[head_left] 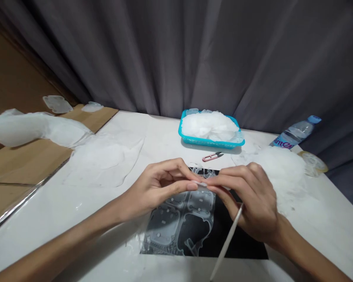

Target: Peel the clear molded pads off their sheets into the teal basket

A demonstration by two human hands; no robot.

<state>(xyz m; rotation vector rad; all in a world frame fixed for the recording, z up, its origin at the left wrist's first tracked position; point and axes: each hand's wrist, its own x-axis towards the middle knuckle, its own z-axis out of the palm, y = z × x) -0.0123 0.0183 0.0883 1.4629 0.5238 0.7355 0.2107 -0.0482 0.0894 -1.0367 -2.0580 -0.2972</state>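
Note:
Between the fingertips of both hands is a small, thin white translucent piece, partly covered by the fingers. My left hand pinches its left end, thumb below and index finger above. My right hand grips the other end. A slim white stick is also tucked in the right hand and slants down toward me. Below the hands lies a black sheet, with translucent moulded plastic pieces on its left part, one showing a large cut-out.
A blue basket holds white fluffy filling; pink thread snips lie before it. More filling is at right, beside a tilted water bottle and a tape roll. Cardboard and a white film bundle lie left.

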